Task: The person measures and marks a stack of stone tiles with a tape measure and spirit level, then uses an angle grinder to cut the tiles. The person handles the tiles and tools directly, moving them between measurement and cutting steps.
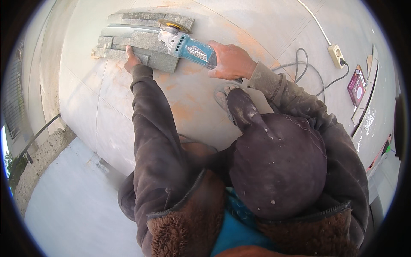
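My right hand [233, 61] is wrapped round the body of a blue angle grinder [193, 51] with a dusty metal head. Its yellow-rimmed disc [174, 26] is at the far right part of a grey stone cladding panel [145, 39], made of staggered strips. Whether the disc touches the stone I cannot tell. On the panel's near left edge, my left hand [132, 59] holds on with the thumb lying over the strips; its other fingers are mostly hidden. The panel lies on the dusty tiled floor, and the grinder rests across its right side.
A grey cable [306, 64] loops over the floor to a white extension socket [337, 55] at the right. Beyond it are a purple box [356, 88] and thin boards. My sandalled foot [223, 96] is close to the grinder. A rough concrete edge [43, 158] runs along the left.
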Demonstrator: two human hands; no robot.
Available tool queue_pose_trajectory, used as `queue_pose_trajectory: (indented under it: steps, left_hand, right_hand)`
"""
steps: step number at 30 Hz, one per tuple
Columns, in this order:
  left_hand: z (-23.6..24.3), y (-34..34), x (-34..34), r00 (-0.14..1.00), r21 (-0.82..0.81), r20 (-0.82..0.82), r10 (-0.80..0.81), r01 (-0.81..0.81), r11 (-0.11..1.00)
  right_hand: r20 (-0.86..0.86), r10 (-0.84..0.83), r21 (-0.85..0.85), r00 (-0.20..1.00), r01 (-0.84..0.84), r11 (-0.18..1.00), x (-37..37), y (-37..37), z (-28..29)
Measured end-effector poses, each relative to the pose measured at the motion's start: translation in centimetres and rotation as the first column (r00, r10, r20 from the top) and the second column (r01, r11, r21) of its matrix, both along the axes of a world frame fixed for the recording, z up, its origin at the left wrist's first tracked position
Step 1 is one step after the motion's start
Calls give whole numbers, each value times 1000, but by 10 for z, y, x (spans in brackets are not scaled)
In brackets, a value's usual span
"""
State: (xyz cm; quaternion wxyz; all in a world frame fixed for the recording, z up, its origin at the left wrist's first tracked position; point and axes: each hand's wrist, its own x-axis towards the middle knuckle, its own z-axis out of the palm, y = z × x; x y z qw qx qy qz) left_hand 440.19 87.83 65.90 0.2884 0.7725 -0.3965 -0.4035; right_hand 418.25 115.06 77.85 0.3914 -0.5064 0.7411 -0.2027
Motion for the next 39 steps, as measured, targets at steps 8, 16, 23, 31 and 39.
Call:
queue_pose_trajectory:
  steps: [8,16,23,31,39]
  left_hand:
    - [-5,-3,-14,986,-37,-89,142,-146,989]
    - [-34,-14,5,991,-8,-73,115,-116,993]
    - [-16,-1,0,976,-189,176,128,-94,978]
    - [74,187,-67,321,-554,81,-944,802,225]
    - [64,220,-79,499,-497,-15,-867,748,439]
  right_hand:
    - [125,-198,-132,972,214,968,-41,-24,12]
    - [261,-257,-175,931,307,936,-52,-30,11]
    - [499,-283,-175,819,415,893,-46,-45,10]
    - [646,-357,-106,674,543,833,-38,-67,16]
    - [656,-455,-50,602,636,770,-20,-61,15]
